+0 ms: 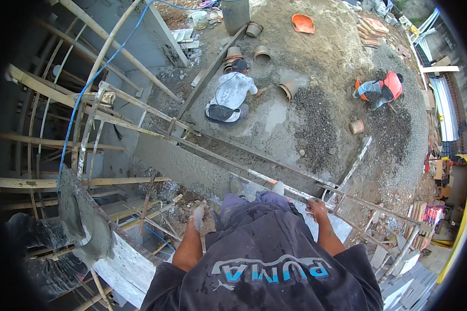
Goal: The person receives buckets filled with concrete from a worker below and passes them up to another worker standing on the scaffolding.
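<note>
My left hand (198,213), coated in pale cement, is beside my left thigh with its fingers partly hidden; whether it holds anything is unclear. On the other side, my right hand (316,207) is at the metal scaffold rail (296,192), its fingers curled in. What lies inside those fingers cannot be made out. In front of my knees runs a wet cement ledge (187,166). My dark shirt (270,254) fills the lower middle.
Below, one person (231,96) crouches on wet concrete near buckets (287,92); another person (389,88) bends over gravel (316,124). Bamboo poles (41,93) and a blue hose (96,75) stand at left. A co-worker's dark sleeve (31,233) is beside a cement-covered wall top (96,236).
</note>
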A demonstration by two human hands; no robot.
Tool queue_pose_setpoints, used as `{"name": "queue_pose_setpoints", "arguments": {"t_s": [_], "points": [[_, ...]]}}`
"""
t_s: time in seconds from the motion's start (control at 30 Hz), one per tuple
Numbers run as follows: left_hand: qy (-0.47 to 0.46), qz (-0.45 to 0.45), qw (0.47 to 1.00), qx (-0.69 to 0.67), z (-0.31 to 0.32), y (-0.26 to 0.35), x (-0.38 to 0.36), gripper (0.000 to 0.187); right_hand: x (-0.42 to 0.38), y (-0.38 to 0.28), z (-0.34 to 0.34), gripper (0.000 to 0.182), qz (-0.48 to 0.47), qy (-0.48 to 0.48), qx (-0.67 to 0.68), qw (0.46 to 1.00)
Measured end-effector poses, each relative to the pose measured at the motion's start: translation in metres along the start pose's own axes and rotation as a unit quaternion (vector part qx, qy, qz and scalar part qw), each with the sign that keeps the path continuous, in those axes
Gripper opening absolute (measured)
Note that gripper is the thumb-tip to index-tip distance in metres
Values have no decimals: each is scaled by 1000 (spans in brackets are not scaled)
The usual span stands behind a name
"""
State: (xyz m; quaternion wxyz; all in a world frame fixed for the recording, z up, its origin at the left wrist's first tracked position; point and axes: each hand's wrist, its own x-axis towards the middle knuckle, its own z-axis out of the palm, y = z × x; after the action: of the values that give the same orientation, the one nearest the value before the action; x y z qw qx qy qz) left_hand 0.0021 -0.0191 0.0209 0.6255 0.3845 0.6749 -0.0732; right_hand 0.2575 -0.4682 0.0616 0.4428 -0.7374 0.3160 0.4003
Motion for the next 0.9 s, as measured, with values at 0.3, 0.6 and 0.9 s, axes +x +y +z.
{"name": "queue_pose_setpoints", "arguments": {"t_s": [0.3, 0.6, 0.9], "points": [[-11, -31, 999, 26, -5, -11, 13, 24, 1, 0, -1, 28, -2, -5, 2, 1000], [-12, -26, 999, 46, -4, -13, 1, 26, 11, 11, 0, 29, -7, -11, 8, 1000], [-28, -17, 999, 19, -10, -19, 18, 25, 5, 13, -1, 31, -9, -6, -2, 1000]]}}
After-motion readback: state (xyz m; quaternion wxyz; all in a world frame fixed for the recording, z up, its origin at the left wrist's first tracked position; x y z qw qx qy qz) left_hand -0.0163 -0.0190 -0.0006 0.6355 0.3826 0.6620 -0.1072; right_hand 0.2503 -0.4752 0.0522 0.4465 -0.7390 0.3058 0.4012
